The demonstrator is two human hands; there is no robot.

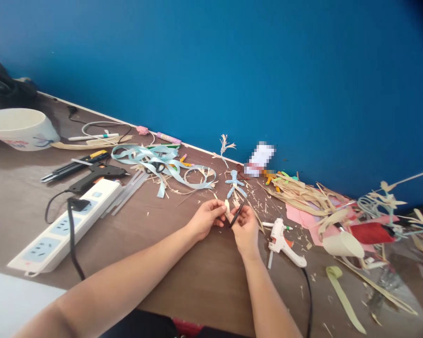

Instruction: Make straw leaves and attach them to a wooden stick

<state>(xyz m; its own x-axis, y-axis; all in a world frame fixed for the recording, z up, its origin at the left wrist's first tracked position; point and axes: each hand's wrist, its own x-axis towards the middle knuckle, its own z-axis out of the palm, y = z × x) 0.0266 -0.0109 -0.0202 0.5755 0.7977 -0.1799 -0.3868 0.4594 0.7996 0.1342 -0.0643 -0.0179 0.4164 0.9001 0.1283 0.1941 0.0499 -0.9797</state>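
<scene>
Near the middle of the table, my left hand (208, 218) is closed, pinching a small piece of pale dried husk (227, 206) that points upward. My right hand (246, 231) is closed round a slim black tool (236, 215), whose kind I cannot make out. The tool slants beside the husk piece; whether they touch is unclear. Just beyond my fingers lies a small light-blue wrapped figure (234, 183). Behind it is a light-blue stem with a frayed husk top (225, 144).
A white glue gun (282, 241) lies right of my hands. Farther right is a heap of dried husks (303, 195). On the left are a power strip (65, 225), a black glue gun (97, 174), a utility knife (74, 166), blue ribbon (144, 155) and a white bowl (21, 129).
</scene>
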